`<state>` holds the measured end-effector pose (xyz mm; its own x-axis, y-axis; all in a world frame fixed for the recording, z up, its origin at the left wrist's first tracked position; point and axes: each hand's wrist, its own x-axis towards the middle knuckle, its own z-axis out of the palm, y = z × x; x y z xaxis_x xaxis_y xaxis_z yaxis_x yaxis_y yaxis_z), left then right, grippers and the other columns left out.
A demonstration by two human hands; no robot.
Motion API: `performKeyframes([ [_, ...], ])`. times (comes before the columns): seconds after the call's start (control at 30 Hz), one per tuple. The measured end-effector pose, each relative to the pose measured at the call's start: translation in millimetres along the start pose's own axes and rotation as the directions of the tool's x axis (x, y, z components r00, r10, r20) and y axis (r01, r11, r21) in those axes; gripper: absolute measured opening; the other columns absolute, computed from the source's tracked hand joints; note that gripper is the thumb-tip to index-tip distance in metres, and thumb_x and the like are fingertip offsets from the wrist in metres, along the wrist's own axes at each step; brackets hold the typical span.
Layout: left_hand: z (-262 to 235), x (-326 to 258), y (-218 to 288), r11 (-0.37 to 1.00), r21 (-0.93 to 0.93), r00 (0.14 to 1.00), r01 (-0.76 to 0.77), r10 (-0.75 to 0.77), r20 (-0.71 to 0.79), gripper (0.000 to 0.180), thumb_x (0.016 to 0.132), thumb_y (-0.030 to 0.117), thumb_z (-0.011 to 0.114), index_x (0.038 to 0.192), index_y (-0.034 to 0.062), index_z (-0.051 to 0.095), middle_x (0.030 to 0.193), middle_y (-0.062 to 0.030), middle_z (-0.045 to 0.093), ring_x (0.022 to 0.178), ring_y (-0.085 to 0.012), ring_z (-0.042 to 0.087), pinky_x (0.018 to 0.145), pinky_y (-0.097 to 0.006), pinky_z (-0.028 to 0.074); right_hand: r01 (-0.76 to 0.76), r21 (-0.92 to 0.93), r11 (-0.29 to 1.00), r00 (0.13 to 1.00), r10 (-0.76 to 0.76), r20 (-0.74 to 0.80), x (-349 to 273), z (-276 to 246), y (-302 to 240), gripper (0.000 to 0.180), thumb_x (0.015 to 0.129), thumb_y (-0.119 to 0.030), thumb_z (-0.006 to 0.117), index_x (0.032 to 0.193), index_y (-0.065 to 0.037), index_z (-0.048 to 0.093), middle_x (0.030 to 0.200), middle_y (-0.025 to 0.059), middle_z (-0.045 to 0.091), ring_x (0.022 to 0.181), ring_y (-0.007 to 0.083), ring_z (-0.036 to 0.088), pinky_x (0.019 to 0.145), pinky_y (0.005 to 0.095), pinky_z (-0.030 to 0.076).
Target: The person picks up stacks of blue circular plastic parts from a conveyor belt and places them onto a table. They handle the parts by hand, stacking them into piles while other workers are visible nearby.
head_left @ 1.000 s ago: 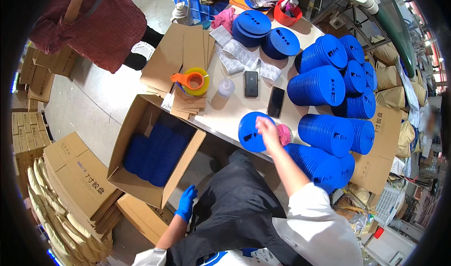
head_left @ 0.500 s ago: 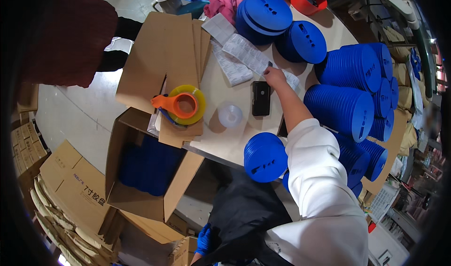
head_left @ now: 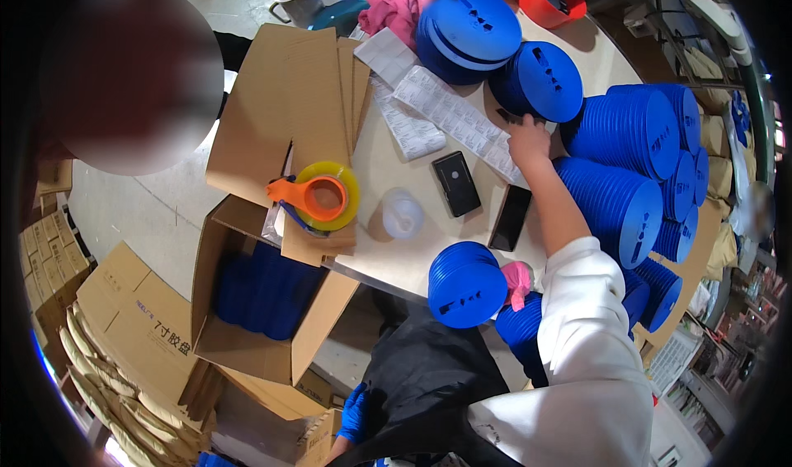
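My right hand (head_left: 529,143), bare, reaches over the table to the right end of a strip of printed white labels (head_left: 462,112). Its fingers are closed, with a small dark piece (head_left: 504,115) at their tips; I cannot make out what it is. Just beyond the fingertips stands a stack of blue discs (head_left: 540,79). A black box-shaped device (head_left: 456,185) and a dark phone (head_left: 511,218) lie nearer to me. My left hand (head_left: 352,416), in a blue glove, hangs low against my black apron with its fingers stretched, holding nothing visible.
Stacked blue discs (head_left: 606,207) line the table's right side; another stack (head_left: 467,285) sits at its front edge. An orange tape dispenser (head_left: 318,199) lies on flat cardboard (head_left: 272,112). Below is an open carton (head_left: 247,351) with blue discs. Another person (head_left: 132,79) stands at the left.
My right hand has moved right along the label strip toward the small disc stack. The black device has turned askew. The phone and a pink bundle beside my arm have come into view.
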<state>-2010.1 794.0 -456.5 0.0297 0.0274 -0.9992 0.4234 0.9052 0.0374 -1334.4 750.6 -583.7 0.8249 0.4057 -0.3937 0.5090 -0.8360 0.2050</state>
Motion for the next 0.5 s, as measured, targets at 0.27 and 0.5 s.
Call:
performKeyframes([
  [0.27,-4,-5,0,0.988,0.05,0.989,-0.147,0.148,-0.026,0.041,0.1,0.02,0.055,0.138,0.007,0.052,0.124,-0.0094,0.061,0.108,-0.0196,0.06,0.093,-0.035,0.05,-0.483,0.803,0.35,0.844,0.43,0.321,-23,80,24,0.052,0.074,-0.008,0.074,0.122,-0.01,0.056,0.115,0.0147,0.061,0.102,0.0334,0.063,0.085,0.0393,0.053],
  [0.5,-34,11,-6,0.919,0.25,0.949,-0.306,0.314,0.011,0.043,0.099,0.023,0.057,0.137,0.0042,0.054,0.13,-0.0088,0.059,0.118,-0.0198,0.055,0.103,-0.032,0.042,-0.025,0.992,0.125,0.913,0.408,-0.029,-83,-29,-18,0.04,0.077,0.007,0.066,0.114,-0.007,0.058,0.106,0.0109,0.063,0.099,0.0223,0.062,0.084,0.0343,0.049],
])
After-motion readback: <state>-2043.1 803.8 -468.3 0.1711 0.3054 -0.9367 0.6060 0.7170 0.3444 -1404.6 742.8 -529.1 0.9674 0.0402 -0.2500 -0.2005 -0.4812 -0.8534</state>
